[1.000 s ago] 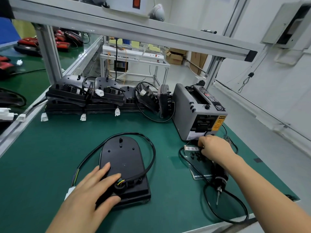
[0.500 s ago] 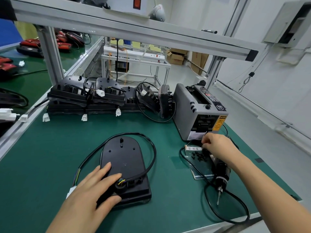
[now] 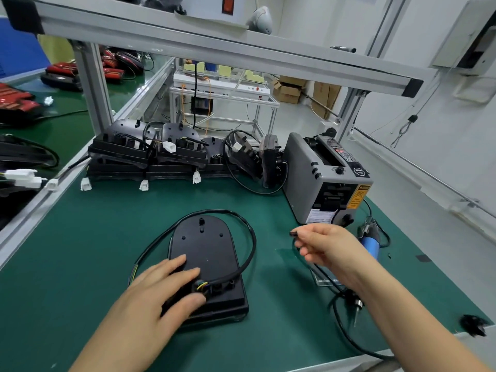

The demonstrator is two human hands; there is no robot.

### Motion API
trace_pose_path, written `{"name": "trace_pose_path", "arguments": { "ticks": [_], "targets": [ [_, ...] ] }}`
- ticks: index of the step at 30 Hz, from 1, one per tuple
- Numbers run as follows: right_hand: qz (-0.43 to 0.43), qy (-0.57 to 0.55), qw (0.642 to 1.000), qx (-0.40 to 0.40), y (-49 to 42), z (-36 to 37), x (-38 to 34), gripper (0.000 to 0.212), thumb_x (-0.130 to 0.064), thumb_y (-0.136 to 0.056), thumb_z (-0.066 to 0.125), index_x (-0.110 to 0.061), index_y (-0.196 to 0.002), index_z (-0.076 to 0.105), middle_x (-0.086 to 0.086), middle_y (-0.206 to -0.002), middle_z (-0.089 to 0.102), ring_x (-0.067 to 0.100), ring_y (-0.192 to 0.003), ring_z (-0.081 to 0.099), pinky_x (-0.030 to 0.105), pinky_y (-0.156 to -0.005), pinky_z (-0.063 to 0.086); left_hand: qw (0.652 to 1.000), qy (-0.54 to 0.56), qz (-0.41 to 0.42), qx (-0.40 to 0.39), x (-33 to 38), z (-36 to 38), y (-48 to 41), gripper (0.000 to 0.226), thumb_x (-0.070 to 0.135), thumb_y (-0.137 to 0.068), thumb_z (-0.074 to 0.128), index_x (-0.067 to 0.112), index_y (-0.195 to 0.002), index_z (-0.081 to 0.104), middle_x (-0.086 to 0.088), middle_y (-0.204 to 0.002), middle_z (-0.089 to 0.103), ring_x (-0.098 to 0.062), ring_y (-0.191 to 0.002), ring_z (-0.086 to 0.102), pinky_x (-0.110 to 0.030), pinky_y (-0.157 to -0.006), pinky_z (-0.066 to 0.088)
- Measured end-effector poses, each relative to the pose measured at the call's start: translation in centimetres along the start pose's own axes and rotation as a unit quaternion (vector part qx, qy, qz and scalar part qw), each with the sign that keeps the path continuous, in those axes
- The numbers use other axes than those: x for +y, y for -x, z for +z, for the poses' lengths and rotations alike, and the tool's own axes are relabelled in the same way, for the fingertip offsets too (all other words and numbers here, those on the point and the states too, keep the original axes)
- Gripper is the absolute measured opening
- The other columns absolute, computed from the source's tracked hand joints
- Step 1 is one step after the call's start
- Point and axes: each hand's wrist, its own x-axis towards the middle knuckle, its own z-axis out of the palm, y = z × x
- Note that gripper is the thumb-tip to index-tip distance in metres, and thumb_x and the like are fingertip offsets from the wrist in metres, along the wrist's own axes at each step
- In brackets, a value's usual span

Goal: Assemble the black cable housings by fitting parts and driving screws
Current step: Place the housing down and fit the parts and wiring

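- While the left hand (image 3: 158,296) lies flat on the black housing (image 3: 206,245) at lower centre of the bench (image 3: 80,251),
- the right hand (image 3: 330,245) pinches a small black piece (image 3: 293,233) (blurred) right of it.

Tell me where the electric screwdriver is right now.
In the head view, the screwdriver lies on the green mat at the right, between the grey machine and the near edge.

One wide-angle camera rides on my head; it faces forward and down across the green bench (image 3: 80,251); my left hand (image 3: 158,296) and right hand (image 3: 330,247) lie close beneath it
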Motion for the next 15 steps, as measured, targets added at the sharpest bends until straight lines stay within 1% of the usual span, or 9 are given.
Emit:
{"name": "trace_pose_path", "arguments": {
  "ticks": [1,2,3,5,6,8,10,15],
  "targets": [
    [0.001,-0.015,1.000,-0.012,0.5,1.0,0.1,0.013,-0.007,-0.092,0.057,-0.006,-0.086,0.068,0.001,-0.063,0.064,0.006,-0.049,0.056,0.015,-0.046,0.048,0.999,-0.009,0.017,0.029,0.2,0.0,-0.3,0.035,0.068,-0.083,0.045,0.053,-0.112,0.055,0.041,-0.127,0.035,0.010,-0.127,0.028,-0.017,-0.103,0.024],
    [0.003,-0.030,0.999,-0.024,0.9,2.1,0.2,0.013,-0.007,-0.091,0.058,-0.006,-0.085,0.069,0.001,-0.062,0.064,0.006,-0.048,0.055,0.015,-0.046,0.046,0.997,-0.021,0.042,0.067,0.8,-0.2,-0.6,0.031,0.061,-0.089,0.047,0.044,-0.109,0.063,0.034,-0.122,0.046,0.007,-0.121,0.035,-0.016,-0.098,0.027],
    [0.005,-0.046,0.998,-0.038,1.4,3.2,0.2,0.011,-0.008,-0.089,0.059,-0.006,-0.084,0.069,0.001,-0.061,0.063,0.006,-0.048,0.053,0.015,-0.045,0.045,0.991,-0.029,0.075,0.105,1.5,-0.1,-1.0,0.028,0.049,-0.088,0.051,0.035,-0.104,0.069,0.028,-0.113,0.055,0.003,-0.113,0.041,-0.013,-0.093,0.030],
    [0.009,-0.077,0.995,-0.067,2.2,5.3,0.4,0.011,-0.013,-0.082,0.064,-0.003,-0.085,0.068,0.001,-0.060,0.061,0.007,-0.047,0.051,0.015,-0.042,0.042,0.983,-0.015,0.128,0.134,2.9,0.1,-2.0,0.020,0.031,-0.084,0.057,0.026,-0.096,0.073,0.022,-0.098,0.060,0.000,-0.097,0.049,-0.010,-0.084,0.035],
    [0.011,-0.090,0.993,-0.081,2.6,6.3,0.4,0.017,-0.017,-0.077,0.066,-0.002,-0.086,0.067,0.001,-0.060,0.060,0.007,-0.046,0.050,0.015,-0.041,0.041,0.982,0.002,0.137,0.131,3.6,0.2,-2.4,0.018,0.027,-0.084,0.059,0.025,-0.095,0.072,0.022,-0.094,0.059,-0.001,-0.092,0.052,-0.011,-0.081,0.037],
    [0.014,-0.112,0.988,-0.103,3.2,7.8,0.4,0.024,-0.022,-0.070,0.068,-0.003,-0.085,0.066,0.001,-0.059,0.060,0.007,-0.045,0.048,0.015,-0.040,0.039,0.982,0.040,0.134,0.125,4.7,0.4,-3.2,0.011,0.023,-0.083,0.064,0.024,-0.091,0.071,0.020,-0.088,0.060,-0.001,-0.083,0.054,-0.011,-0.074,0.039],
    [0.015,-0.126,0.985,-0.115,3.5,8.7,0.4,0.022,-0.024,-0.068,0.068,-0.006,-0.080,0.065,0.000,-0.058,0.059,0.007,-0.044,0.047,0.014,-0.040,0.038,0.981,0.060,0.124,0.134,5.1,0.6,-3.7,0.006,0.017,-0.081,0.072,0.022,-0.083,0.070,0.017,-0.081,0.060,0.001,-0.076,0.054,-0.007,-0.068,0.036],
    [0.021,-0.152,0.982,-0.112,3.5,9.7,0.5,0.015,-0.025,-0.067,0.070,-0.011,-0.069,0.065,0.001,-0.059,0.060,0.006,-0.044,0.047,0.014,-0.040,0.037,0.982,0.094,0.084,0.140,4.9,1.1,-4.4,0.016,0.013,-0.073,0.077,0.024,-0.071,0.065,0.016,-0.071,0.058,0.000,-0.071,0.055,-0.005,-0.064,0.036]
  ]
}}
